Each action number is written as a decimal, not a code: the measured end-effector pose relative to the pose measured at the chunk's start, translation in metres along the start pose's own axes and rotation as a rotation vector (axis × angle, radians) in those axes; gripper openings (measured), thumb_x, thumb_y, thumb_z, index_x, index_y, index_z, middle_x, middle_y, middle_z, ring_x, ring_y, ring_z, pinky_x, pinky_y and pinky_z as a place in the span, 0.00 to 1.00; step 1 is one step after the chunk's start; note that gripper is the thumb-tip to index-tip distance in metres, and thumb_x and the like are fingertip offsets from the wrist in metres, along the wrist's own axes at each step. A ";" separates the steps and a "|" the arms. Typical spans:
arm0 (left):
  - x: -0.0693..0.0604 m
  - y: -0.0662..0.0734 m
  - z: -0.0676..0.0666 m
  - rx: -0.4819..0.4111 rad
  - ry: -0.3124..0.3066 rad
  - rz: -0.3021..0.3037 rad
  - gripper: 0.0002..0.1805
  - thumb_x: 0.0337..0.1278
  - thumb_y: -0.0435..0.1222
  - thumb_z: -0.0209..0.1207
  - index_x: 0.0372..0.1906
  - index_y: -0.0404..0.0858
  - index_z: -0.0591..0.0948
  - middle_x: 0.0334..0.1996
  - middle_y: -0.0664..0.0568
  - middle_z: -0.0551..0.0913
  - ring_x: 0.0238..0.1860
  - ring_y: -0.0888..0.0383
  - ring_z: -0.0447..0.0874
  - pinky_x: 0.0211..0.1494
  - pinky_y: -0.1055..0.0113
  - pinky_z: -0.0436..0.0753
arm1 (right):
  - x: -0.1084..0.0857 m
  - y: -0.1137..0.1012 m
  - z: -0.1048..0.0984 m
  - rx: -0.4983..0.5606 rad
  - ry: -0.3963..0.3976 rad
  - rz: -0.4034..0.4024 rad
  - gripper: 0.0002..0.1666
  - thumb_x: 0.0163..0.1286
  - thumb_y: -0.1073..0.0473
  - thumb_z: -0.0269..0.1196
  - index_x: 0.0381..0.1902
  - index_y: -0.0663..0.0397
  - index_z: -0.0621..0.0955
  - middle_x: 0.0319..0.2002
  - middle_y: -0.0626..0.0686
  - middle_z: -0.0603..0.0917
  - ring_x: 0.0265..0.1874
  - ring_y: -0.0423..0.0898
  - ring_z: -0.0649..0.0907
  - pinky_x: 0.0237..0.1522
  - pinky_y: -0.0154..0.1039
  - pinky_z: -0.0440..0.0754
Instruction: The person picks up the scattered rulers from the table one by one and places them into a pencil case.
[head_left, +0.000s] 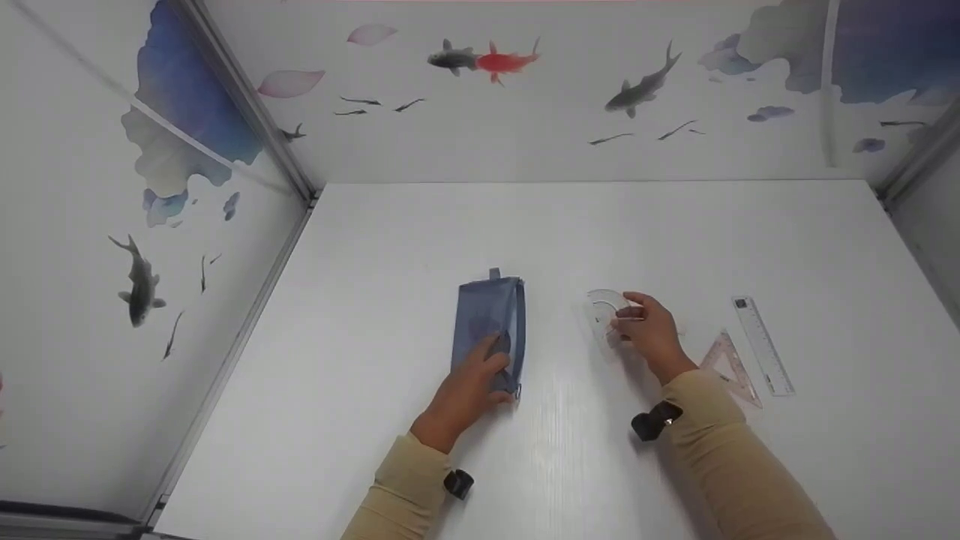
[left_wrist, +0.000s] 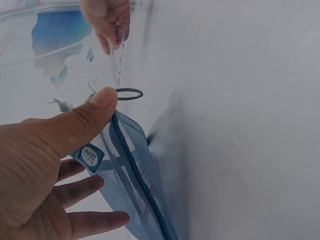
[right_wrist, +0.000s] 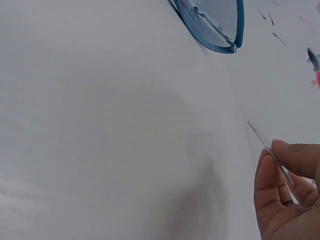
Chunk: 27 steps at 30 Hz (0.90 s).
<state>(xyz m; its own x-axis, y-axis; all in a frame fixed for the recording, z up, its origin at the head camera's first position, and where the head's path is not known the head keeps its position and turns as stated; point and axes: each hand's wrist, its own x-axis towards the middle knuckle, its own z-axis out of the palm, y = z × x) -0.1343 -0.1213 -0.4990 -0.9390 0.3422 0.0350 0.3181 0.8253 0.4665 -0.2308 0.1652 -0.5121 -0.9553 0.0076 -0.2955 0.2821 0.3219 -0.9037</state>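
Observation:
A blue mesh zip pouch (head_left: 480, 304) lies lengthwise on the white table. My left hand (head_left: 463, 386) grips its near end, the thumb at the zip side beside a dark ring (left_wrist: 141, 93) and the fingers along the other side, as the left wrist view shows. To the right of the pouch, my right hand (head_left: 651, 334) pinches a clear protractor (head_left: 600, 306) between thumb and fingers, raised off the table. In the right wrist view the protractor (right_wrist: 257, 133) appears edge-on. Faint pinkish shapes show through the mesh, too blurred to name.
Right of my right hand lie a pinkish set square (head_left: 739, 375), partly behind the sleeve, and a clear ruler (head_left: 765, 345). A small pale item by the right hand is hard to make out. White panels with painted fish (head_left: 645, 86) border the table (head_left: 375, 225).

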 end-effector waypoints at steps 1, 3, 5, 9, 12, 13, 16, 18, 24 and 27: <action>0.000 0.000 0.000 -0.002 -0.001 0.000 0.25 0.45 0.41 0.71 0.49 0.45 0.73 0.70 0.41 0.62 0.66 0.43 0.68 0.56 0.56 0.79 | 0.000 -0.001 0.002 0.001 -0.001 0.003 0.36 0.68 0.68 0.60 0.71 0.59 0.61 0.56 0.63 0.75 0.49 0.49 0.79 0.48 0.37 0.80; 0.000 0.000 0.000 -0.001 -0.002 -0.002 0.25 0.45 0.41 0.71 0.49 0.45 0.73 0.70 0.41 0.62 0.66 0.43 0.68 0.57 0.55 0.78 | 0.000 -0.001 0.005 0.002 -0.005 0.002 0.36 0.68 0.67 0.60 0.71 0.59 0.61 0.56 0.63 0.75 0.49 0.49 0.79 0.47 0.36 0.80; 0.000 0.000 0.000 -0.002 -0.001 -0.002 0.25 0.46 0.41 0.71 0.49 0.45 0.73 0.70 0.41 0.62 0.66 0.43 0.68 0.58 0.55 0.78 | -0.001 -0.003 0.009 0.016 -0.012 0.003 0.36 0.68 0.67 0.60 0.71 0.58 0.62 0.56 0.62 0.76 0.48 0.48 0.79 0.46 0.34 0.80; 0.000 0.000 0.000 -0.014 -0.004 -0.008 0.25 0.45 0.41 0.71 0.50 0.44 0.74 0.70 0.41 0.62 0.66 0.43 0.69 0.56 0.55 0.79 | -0.001 -0.005 0.014 0.039 -0.028 -0.007 0.36 0.67 0.68 0.61 0.71 0.59 0.62 0.55 0.62 0.76 0.47 0.47 0.79 0.43 0.33 0.80; 0.000 0.000 0.000 -0.014 -0.006 -0.011 0.25 0.45 0.41 0.71 0.49 0.45 0.74 0.70 0.41 0.62 0.65 0.43 0.69 0.56 0.55 0.79 | -0.002 -0.008 0.019 0.047 -0.034 -0.014 0.35 0.67 0.68 0.61 0.70 0.59 0.63 0.55 0.62 0.76 0.47 0.47 0.79 0.44 0.33 0.80; 0.000 0.000 0.000 -0.013 -0.005 -0.009 0.25 0.45 0.41 0.71 0.49 0.45 0.74 0.70 0.41 0.62 0.66 0.43 0.69 0.56 0.55 0.79 | -0.002 -0.008 0.020 0.047 -0.036 -0.016 0.35 0.68 0.68 0.61 0.70 0.59 0.63 0.55 0.62 0.76 0.47 0.48 0.79 0.45 0.34 0.80; 0.000 0.000 -0.001 -0.009 -0.004 -0.006 0.25 0.45 0.41 0.71 0.49 0.44 0.74 0.70 0.41 0.63 0.66 0.43 0.68 0.57 0.55 0.78 | -0.003 -0.010 0.025 0.054 -0.041 -0.020 0.34 0.67 0.67 0.61 0.70 0.59 0.63 0.55 0.62 0.76 0.47 0.49 0.79 0.45 0.34 0.80; -0.001 0.000 -0.001 -0.009 -0.001 -0.002 0.25 0.45 0.41 0.71 0.48 0.44 0.74 0.69 0.41 0.63 0.66 0.43 0.68 0.57 0.55 0.78 | -0.003 -0.010 0.028 0.064 -0.044 -0.024 0.34 0.67 0.68 0.61 0.69 0.59 0.64 0.54 0.62 0.76 0.46 0.48 0.79 0.44 0.33 0.79; -0.001 0.000 -0.001 -0.010 0.000 0.008 0.24 0.45 0.40 0.71 0.47 0.44 0.73 0.70 0.41 0.62 0.67 0.43 0.66 0.57 0.56 0.78 | -0.003 -0.012 0.036 0.071 -0.047 -0.051 0.35 0.65 0.70 0.61 0.69 0.62 0.64 0.51 0.63 0.77 0.43 0.45 0.80 0.39 0.32 0.79; 0.000 0.000 -0.001 -0.009 0.003 0.014 0.24 0.45 0.40 0.71 0.47 0.43 0.73 0.70 0.41 0.62 0.68 0.43 0.66 0.57 0.56 0.78 | -0.003 -0.012 0.040 0.073 -0.048 -0.048 0.35 0.65 0.70 0.61 0.69 0.62 0.65 0.50 0.62 0.77 0.42 0.45 0.80 0.39 0.33 0.79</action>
<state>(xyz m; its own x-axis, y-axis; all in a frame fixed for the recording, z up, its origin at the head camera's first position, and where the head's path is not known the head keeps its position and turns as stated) -0.1343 -0.1221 -0.4983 -0.9350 0.3519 0.0444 0.3298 0.8167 0.4736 -0.2276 0.1233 -0.5123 -0.9631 -0.0526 -0.2640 0.2431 0.2512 -0.9369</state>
